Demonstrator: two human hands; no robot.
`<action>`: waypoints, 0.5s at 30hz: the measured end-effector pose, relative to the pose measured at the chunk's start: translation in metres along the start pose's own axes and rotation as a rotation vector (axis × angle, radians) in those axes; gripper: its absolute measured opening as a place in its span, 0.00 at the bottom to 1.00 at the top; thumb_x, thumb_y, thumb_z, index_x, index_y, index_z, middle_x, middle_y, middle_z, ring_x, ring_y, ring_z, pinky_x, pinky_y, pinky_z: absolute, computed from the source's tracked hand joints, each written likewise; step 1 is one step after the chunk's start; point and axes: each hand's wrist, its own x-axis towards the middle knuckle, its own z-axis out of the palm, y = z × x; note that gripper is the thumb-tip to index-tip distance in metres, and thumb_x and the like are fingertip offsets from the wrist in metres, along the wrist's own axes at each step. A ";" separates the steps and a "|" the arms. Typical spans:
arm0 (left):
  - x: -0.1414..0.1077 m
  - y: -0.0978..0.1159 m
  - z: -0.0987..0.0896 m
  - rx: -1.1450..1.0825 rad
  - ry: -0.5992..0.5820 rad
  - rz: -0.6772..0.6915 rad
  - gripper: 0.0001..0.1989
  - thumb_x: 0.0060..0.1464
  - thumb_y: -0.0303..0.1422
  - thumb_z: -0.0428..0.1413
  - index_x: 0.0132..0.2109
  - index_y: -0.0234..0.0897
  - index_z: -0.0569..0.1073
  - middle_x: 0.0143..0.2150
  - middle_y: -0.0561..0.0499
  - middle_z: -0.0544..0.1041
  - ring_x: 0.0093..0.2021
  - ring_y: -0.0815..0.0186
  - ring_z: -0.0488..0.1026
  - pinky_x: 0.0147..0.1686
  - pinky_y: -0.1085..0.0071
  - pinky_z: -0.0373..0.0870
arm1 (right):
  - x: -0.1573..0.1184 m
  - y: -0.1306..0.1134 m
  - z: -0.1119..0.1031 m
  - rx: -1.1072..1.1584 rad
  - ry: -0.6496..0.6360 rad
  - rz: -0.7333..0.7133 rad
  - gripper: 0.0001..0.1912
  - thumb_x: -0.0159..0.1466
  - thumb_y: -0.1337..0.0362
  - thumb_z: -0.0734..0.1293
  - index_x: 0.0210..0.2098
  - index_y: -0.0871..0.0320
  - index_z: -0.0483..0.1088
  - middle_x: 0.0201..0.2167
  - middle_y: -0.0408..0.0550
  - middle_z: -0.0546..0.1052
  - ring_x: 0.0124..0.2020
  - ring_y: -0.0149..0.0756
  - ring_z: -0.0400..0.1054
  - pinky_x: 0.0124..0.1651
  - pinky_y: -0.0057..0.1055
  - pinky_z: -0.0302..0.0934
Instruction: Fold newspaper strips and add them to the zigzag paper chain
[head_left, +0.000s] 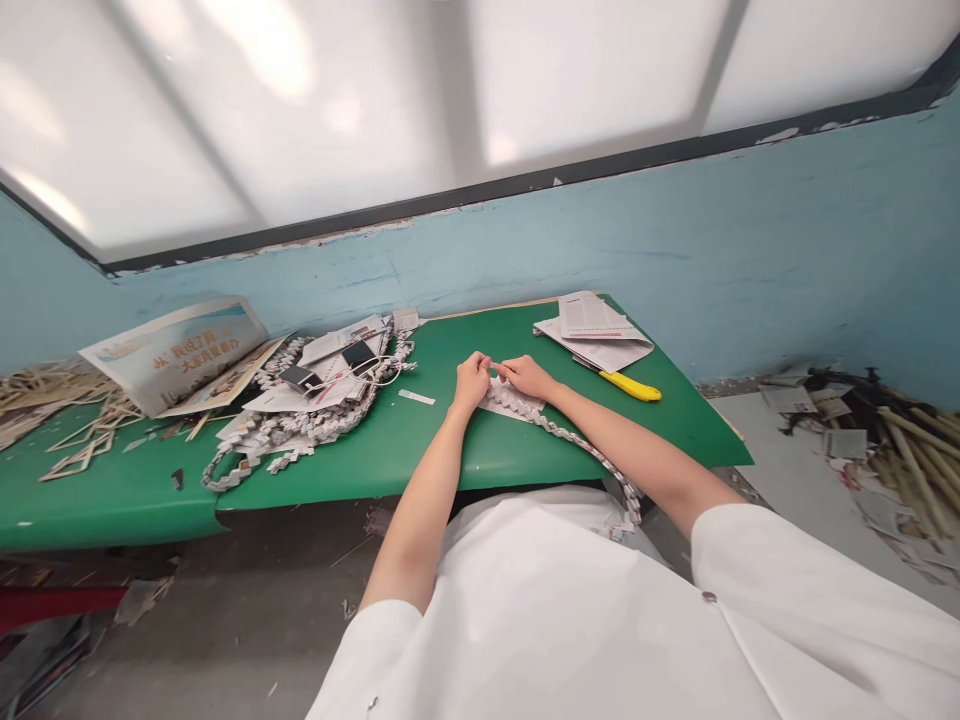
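Two bare hands, the left hand (472, 382) and the right hand (526, 376), come together at the fingertips over a green table (487, 335); their fingers are curled, but I cannot tell what either one pinches. Just beneath them lies a folded-paper chain (581, 443), which trails under the right forearm and over the near edge. Beyond the right hand are newspapers (604, 335) with a yellow handle (631, 386) sticking out. Left of the hands, a loose paper strip (416, 397) lies flat, then a heap of chain (322, 428) bearing papers and a white cable (386, 378). Farther left, a newspaper (180, 352) stands half open near thin wood strips (90, 432). Ahead of the hands rises a blue wall (525, 240) below a dark-framed, bright white panel (585, 70). Well right, poles (911, 460) and paper scraps litter the floor.
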 end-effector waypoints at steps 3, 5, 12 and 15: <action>0.000 0.001 0.001 0.002 0.007 0.005 0.12 0.66 0.35 0.50 0.31 0.42 0.66 0.19 0.58 0.70 0.18 0.68 0.66 0.28 0.70 0.64 | -0.002 -0.003 -0.001 0.015 -0.002 -0.006 0.31 0.74 0.43 0.58 0.26 0.58 0.74 0.18 0.42 0.71 0.23 0.33 0.62 0.35 0.32 0.54; 0.000 0.001 0.001 0.002 0.007 0.004 0.12 0.66 0.35 0.50 0.31 0.41 0.66 0.19 0.58 0.70 0.18 0.68 0.66 0.28 0.70 0.64 | -0.002 -0.005 -0.002 0.023 -0.003 -0.001 0.31 0.74 0.43 0.58 0.27 0.58 0.75 0.18 0.42 0.70 0.23 0.33 0.60 0.34 0.32 0.53; 0.001 0.000 0.000 0.030 0.042 0.018 0.12 0.67 0.35 0.49 0.32 0.41 0.66 0.19 0.58 0.69 0.19 0.69 0.65 0.29 0.71 0.63 | 0.000 -0.002 -0.001 0.033 0.015 0.029 0.30 0.75 0.46 0.58 0.26 0.57 0.76 0.15 0.42 0.69 0.22 0.35 0.63 0.36 0.32 0.56; 0.001 0.000 0.000 0.040 0.043 0.013 0.12 0.67 0.35 0.49 0.32 0.41 0.66 0.19 0.58 0.69 0.20 0.68 0.65 0.30 0.71 0.64 | 0.001 -0.001 0.000 0.018 0.011 0.020 0.30 0.75 0.47 0.58 0.25 0.57 0.75 0.16 0.43 0.70 0.23 0.35 0.64 0.36 0.32 0.56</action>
